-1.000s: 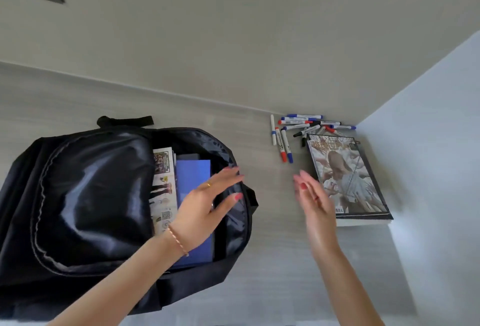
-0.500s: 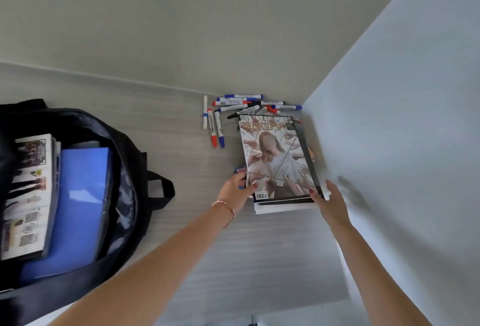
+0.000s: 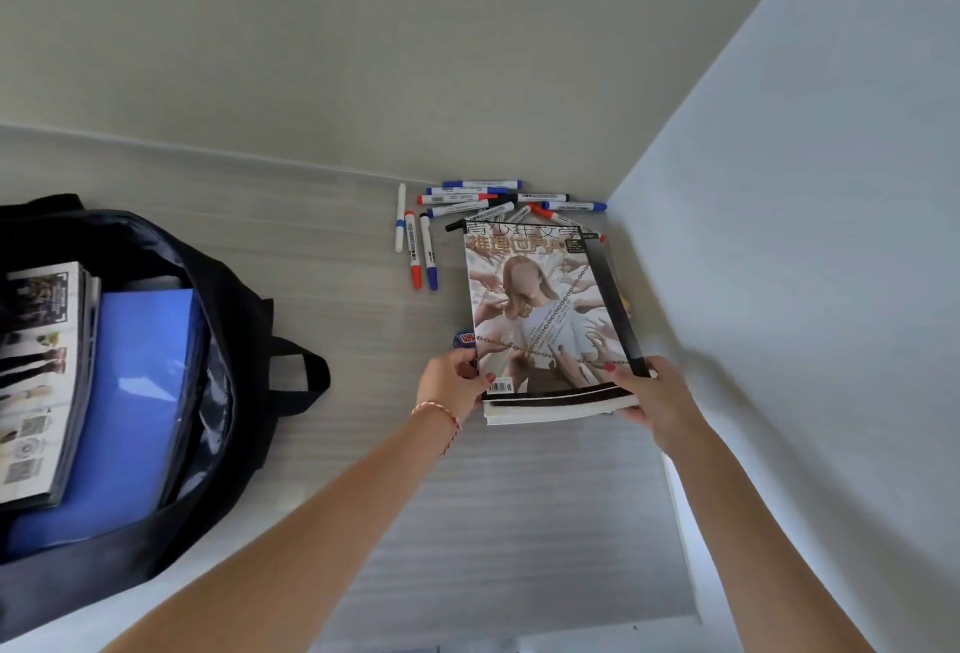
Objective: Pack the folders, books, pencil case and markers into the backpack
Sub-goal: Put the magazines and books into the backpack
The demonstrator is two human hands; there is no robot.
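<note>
Both hands grip the near end of a stack of magazines (image 3: 545, 325) lying on the desk (image 3: 322, 299) in the corner by the walls: the left hand (image 3: 453, 384) curls around the near left corner, thumb on the cover, and the right hand (image 3: 649, 395) pinches the near right corner, fingers under and thumb on top. Loose markers (image 3: 467, 205) lie scattered just beyond the stack's far end, while the open black backpack (image 3: 228, 340) sits well to the left, already containing a blue folder (image 3: 140, 392) and another magazine (image 3: 41, 371).
</note>
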